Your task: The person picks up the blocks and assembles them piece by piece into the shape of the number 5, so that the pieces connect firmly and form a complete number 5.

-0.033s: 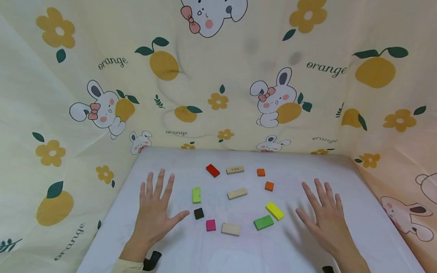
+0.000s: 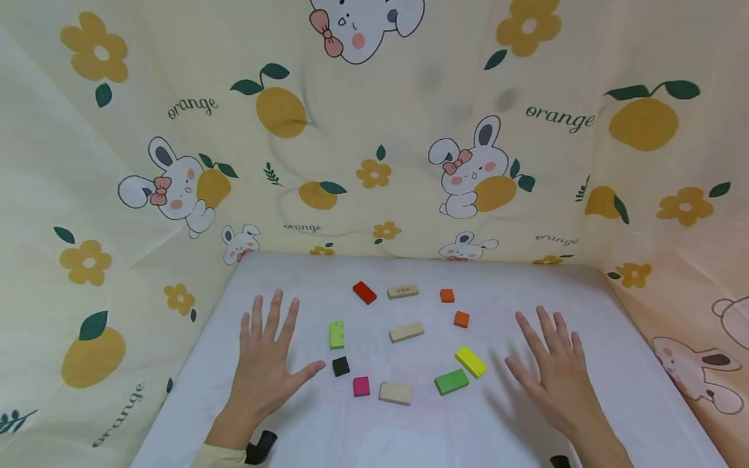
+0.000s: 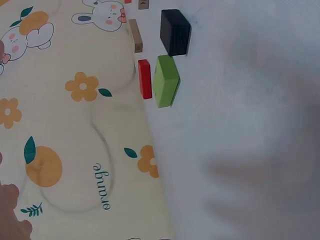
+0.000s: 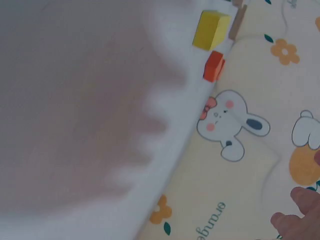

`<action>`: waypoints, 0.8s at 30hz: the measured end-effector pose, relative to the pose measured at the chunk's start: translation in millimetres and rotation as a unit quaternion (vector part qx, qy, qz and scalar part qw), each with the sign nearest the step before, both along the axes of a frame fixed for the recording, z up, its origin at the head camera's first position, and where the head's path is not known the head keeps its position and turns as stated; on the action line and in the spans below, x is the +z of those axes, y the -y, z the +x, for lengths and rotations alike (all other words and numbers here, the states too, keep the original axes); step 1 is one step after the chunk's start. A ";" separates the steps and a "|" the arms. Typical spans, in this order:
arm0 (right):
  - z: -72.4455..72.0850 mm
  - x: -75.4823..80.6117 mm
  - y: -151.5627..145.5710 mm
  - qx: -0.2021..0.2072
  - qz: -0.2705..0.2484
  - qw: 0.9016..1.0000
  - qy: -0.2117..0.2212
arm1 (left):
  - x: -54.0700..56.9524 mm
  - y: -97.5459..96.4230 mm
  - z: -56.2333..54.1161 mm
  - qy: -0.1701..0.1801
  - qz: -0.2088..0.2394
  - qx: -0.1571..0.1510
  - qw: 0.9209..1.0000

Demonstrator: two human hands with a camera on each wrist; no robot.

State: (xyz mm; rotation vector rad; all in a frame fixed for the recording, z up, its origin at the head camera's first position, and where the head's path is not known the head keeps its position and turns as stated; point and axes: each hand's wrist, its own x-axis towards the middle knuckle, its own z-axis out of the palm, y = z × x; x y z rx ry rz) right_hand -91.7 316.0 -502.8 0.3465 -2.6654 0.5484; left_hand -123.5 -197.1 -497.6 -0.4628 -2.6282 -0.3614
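My left hand [image 2: 263,370] hovers over the table's left side, fingers spread and straight, holding nothing. Nearest to it are a lime block [image 2: 336,335] and a black block [image 2: 341,366], with a magenta block [image 2: 361,387] just beyond. On the other side, my right hand [image 2: 558,383] is spread likewise and holds nothing. A yellow block [image 2: 471,362] lies closest to it, beside a green block [image 2: 452,382]. The left wrist view shows the black block [image 3: 172,32] and a red block [image 3: 145,79]; the right wrist view shows the yellow block [image 4: 211,30].
Farther back lie the red block [image 2: 365,292], a marked beige block [image 2: 403,292] and two orange blocks, one behind [image 2: 447,296] the other. Two more beige blocks lie mid-table [image 2: 406,333] and near the front. A printed cloth [image 2: 409,149] hangs around the white table [image 2: 398,435].
My right hand has shifted very slightly to the left. The left hand and the blocks look unmoved.
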 end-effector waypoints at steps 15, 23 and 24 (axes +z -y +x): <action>-48.3 39.1 31.8 0.023 -0.063 0.997 0.042 | 8.9 -12.9 -35.3 0.176 0.246 -0.007 0.953; -95.8 41.7 55.4 0.064 -0.067 0.989 0.111 | 12.4 -28.4 -74.1 0.203 0.246 -0.032 0.947; -98.9 41.2 58.4 0.067 -0.070 0.989 0.114 | 12.5 -30.1 -77.5 0.203 0.246 -0.036 0.947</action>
